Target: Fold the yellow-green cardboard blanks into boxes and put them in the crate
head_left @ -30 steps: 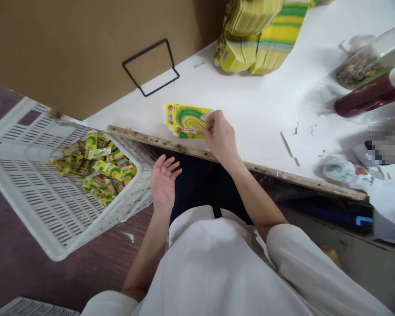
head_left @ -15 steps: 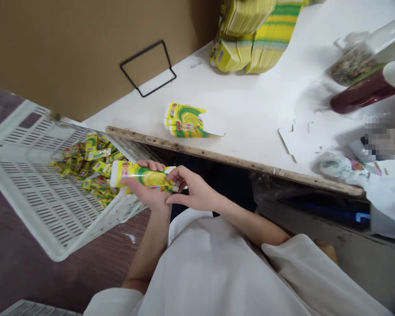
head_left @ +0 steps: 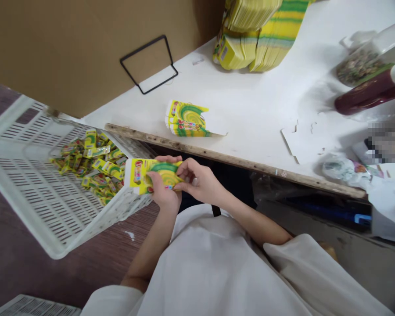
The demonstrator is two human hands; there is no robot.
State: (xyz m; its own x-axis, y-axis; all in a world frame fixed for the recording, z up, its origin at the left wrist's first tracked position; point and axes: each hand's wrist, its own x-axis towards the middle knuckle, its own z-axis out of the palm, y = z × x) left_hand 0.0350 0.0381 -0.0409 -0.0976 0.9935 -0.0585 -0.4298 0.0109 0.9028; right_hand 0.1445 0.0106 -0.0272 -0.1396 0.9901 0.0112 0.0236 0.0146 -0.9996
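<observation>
A yellow-and-green printed carton [head_left: 140, 175] with a white left edge lies across my left hand [head_left: 164, 195]. My left thumb presses on its front, and the fingers wrap behind its far edge. At the carton's right end my right hand [head_left: 202, 182] is closed, thumb and fingers pinching that end, which they partly hide. On the white table [head_left: 250, 114] beyond the hands lies a small overlapping stack of similar cartons [head_left: 189, 118]. Left of my hands, a white plastic crate [head_left: 61, 219] holds many small yellow-green packets [head_left: 100, 164].
A large cardboard box [head_left: 69, 52] with a black wire frame [head_left: 148, 63] before it stands back left. Bundled flat cartons [head_left: 263, 44] sit at the back. A dark red cup [head_left: 365, 92], a clear jar [head_left: 355, 66] and paper scraps [head_left: 298, 142] are on the right. The table's wooden edge [head_left: 217, 158] runs beyond my hands.
Both hands and the carton have shifted a little to the right. The carton's printed front now faces up more broadly, and my left thumb has moved further onto it.
</observation>
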